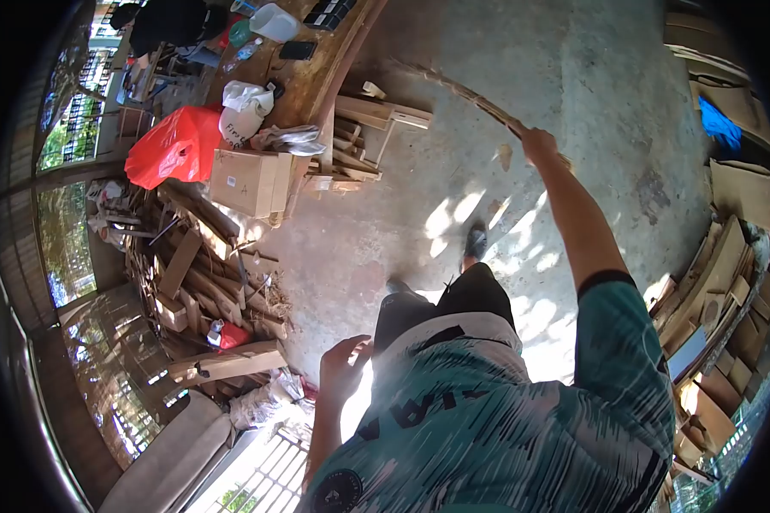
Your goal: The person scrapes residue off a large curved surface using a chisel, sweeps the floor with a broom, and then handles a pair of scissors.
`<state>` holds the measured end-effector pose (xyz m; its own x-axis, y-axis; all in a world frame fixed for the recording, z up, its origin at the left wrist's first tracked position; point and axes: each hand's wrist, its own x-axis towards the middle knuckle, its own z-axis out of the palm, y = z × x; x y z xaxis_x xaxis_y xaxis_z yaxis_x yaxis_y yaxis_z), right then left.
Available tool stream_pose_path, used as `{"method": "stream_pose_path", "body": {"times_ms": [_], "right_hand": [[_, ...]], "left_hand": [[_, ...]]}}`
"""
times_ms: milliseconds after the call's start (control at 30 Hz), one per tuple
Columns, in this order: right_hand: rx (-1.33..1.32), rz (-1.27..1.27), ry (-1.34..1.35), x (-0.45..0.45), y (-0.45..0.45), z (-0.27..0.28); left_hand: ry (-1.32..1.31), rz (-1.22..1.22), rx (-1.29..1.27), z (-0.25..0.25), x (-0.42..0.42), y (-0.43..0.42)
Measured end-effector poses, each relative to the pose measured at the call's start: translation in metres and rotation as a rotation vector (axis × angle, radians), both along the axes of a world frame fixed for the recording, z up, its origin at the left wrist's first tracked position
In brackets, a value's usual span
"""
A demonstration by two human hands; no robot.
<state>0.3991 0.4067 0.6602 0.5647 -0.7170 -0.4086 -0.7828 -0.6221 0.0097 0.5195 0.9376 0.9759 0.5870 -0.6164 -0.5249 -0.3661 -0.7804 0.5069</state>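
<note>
A stick broom (470,96), a long bundle of thin brown twigs, is gripped near its thick end by my right hand (539,147). My right arm reaches forward over the concrete floor (376,265), and the twig tips spread toward the wooden table. Near my left hip, my left hand (344,366) hangs with its fingers loosely bent and apart; nothing shows in it. A brown fallen leaf or patch (504,156) lies on the floor just below the broom.
At the left stands a wooden table (351,51) with a red plastic bag (175,147), a cardboard box (250,183) and a phone (297,50). Scrap wood (201,286) is heaped beside it. Boards and cardboard (719,274) line the right side.
</note>
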Motion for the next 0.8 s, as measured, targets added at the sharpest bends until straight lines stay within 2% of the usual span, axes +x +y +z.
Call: {"method": "stream_pose_path", "body": {"times_ms": [100, 133, 233, 333, 467, 600, 733, 767, 800], "right_hand": [[0.068, 0.062, 0.111, 0.039, 0.006, -0.026], [0.24, 0.027, 0.172, 0.037, 0.004, -0.029], [0.107, 0.135, 0.059, -0.011, 0.007, -0.01], [0.067, 0.21, 0.189, -0.058, -0.006, 0.031], [0.027, 0.319, 0.391, -0.115, -0.018, 0.108], [0.073, 0.372, 0.49, -0.177, 0.02, 0.162], [0.224, 0.289, 0.504, -0.242, 0.098, 0.155], [0.278, 0.224, 0.463, -0.244, 0.136, 0.167], [0.346, 0.152, 0.348, -0.261, 0.167, 0.156]], "left_hand": [[-0.072, 0.165, 0.035, 0.001, -0.008, 0.021], [-0.068, 0.273, 0.066, -0.003, -0.014, 0.033], [-0.069, 0.448, 0.087, -0.037, -0.023, 0.084], [-0.001, 0.471, 0.035, -0.081, -0.034, 0.124], [0.176, 0.408, 0.087, -0.129, -0.044, 0.16], [0.21, 0.426, 0.113, -0.175, -0.048, 0.196], [0.268, 0.48, -0.032, -0.22, -0.049, 0.223], [0.268, 0.456, -0.045, -0.226, -0.048, 0.226], [0.242, 0.41, -0.054, -0.231, -0.048, 0.229]]}}
